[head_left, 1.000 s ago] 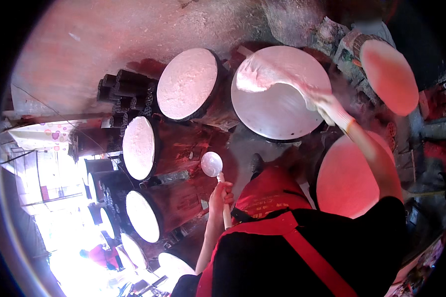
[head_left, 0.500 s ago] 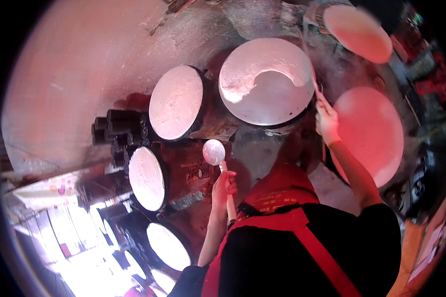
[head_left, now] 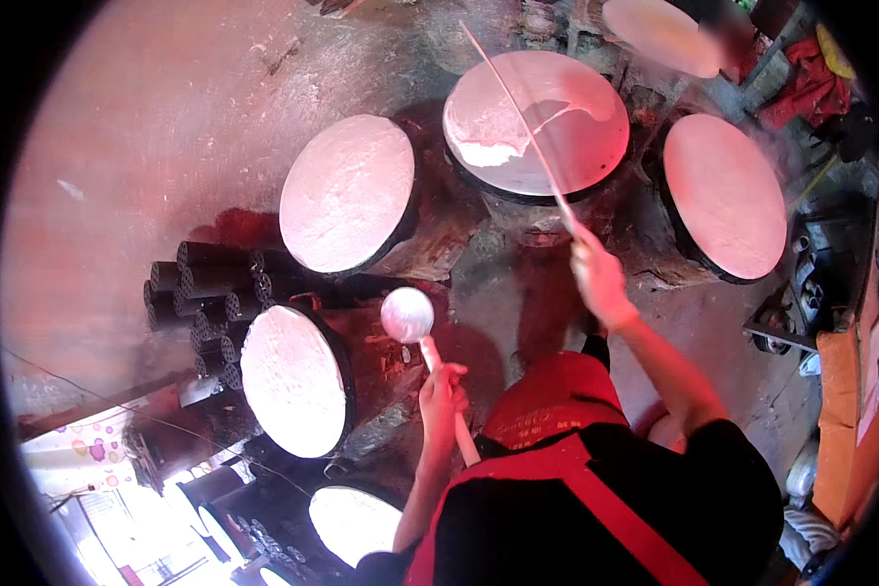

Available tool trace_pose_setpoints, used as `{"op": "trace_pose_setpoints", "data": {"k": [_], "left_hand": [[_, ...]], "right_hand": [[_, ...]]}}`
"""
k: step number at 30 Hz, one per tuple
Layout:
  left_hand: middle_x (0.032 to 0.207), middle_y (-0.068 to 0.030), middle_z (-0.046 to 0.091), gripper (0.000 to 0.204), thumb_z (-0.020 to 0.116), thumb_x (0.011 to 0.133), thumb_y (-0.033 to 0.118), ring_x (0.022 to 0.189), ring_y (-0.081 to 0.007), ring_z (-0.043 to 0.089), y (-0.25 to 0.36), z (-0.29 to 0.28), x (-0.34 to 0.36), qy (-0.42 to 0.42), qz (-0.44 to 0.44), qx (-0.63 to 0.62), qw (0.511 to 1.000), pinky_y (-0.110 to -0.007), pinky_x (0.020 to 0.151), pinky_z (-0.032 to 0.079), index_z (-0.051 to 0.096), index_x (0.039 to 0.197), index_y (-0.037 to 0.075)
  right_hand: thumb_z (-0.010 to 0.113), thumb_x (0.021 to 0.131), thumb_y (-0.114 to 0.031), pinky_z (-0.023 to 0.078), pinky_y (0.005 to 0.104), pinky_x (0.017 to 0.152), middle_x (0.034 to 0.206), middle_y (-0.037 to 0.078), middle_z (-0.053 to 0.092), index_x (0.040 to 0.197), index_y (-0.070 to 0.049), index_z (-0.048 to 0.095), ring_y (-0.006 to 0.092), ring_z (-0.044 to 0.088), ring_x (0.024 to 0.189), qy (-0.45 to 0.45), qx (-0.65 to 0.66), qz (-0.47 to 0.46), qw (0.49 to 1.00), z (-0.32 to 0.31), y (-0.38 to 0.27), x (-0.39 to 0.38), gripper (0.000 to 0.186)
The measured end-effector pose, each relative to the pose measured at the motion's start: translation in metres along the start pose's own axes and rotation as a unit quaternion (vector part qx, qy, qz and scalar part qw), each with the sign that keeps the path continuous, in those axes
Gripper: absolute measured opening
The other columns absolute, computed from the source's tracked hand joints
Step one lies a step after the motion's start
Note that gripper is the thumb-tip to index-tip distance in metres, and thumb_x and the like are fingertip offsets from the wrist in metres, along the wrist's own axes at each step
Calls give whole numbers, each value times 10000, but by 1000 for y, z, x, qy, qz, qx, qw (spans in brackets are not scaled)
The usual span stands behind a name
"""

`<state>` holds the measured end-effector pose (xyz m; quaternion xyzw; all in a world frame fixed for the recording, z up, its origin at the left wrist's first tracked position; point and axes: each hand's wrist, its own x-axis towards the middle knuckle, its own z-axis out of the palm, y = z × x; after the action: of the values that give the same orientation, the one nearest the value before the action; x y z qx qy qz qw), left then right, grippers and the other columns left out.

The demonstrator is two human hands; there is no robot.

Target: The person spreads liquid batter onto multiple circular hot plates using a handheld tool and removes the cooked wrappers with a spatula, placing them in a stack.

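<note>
My left hand [head_left: 440, 402] is wrapped round the light handle of a round metal ladle [head_left: 407, 314], held low left of my red apron. My right hand [head_left: 599, 278] grips a long thin stick [head_left: 506, 94], raised diagonally across the central round griddle [head_left: 582, 156]; whether the stick touches its surface I cannot tell. On that griddle pale batter [head_left: 488, 127] forms an uneven layer with a curved, irregular edge. To either side stand round griddles covered in pale layers, one at upper left [head_left: 347, 192], one at right [head_left: 723, 195].
More covered griddles run down the left [head_left: 293, 380]. Several black perforated cylinders [head_left: 210, 278] are stacked by the wall. A further round griddle [head_left: 659, 34] is at the back. An orange board [head_left: 835, 430] and dark metal frame stand at right; a thin cable crosses the lower left.
My right hand has moved left, and the stick now slants across the central griddle. The batter covers more of that griddle. The view has shifted; my left hand still holds the ladle.
</note>
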<state>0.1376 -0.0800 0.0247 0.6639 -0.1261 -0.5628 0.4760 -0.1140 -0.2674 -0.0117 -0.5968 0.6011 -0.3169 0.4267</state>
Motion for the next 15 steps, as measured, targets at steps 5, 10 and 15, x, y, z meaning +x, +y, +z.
{"op": "trace_pose_setpoints", "data": {"k": [5,10,15], "left_hand": [[635,60,397,311,433,993,290,470,-28,335,-15,-47,-63,71,14,-34,997,-195,416,272,609,923,44],[659,60,462,313,447,988,318,483,-39,375,-35,-71,-79,120,13,-41,992,-180,412,282,621,915,69],[638,71,412,304,457,983,331,501,-31,354,-30,-71,-86,113,14,-54,992,-187,419,274,616,932,76]], "right_hand": [[411,974,-449,459,245,593,799,18,600,1294,-127,517,101,580,674,82,212,-49,973,213,-46,123,466],[416,968,-363,424,341,558,766,86,557,1185,-112,550,246,526,626,217,372,62,900,305,-29,226,358],[448,936,-411,352,329,413,614,21,432,1165,-254,496,200,426,466,-8,702,127,701,287,11,130,282]]}}
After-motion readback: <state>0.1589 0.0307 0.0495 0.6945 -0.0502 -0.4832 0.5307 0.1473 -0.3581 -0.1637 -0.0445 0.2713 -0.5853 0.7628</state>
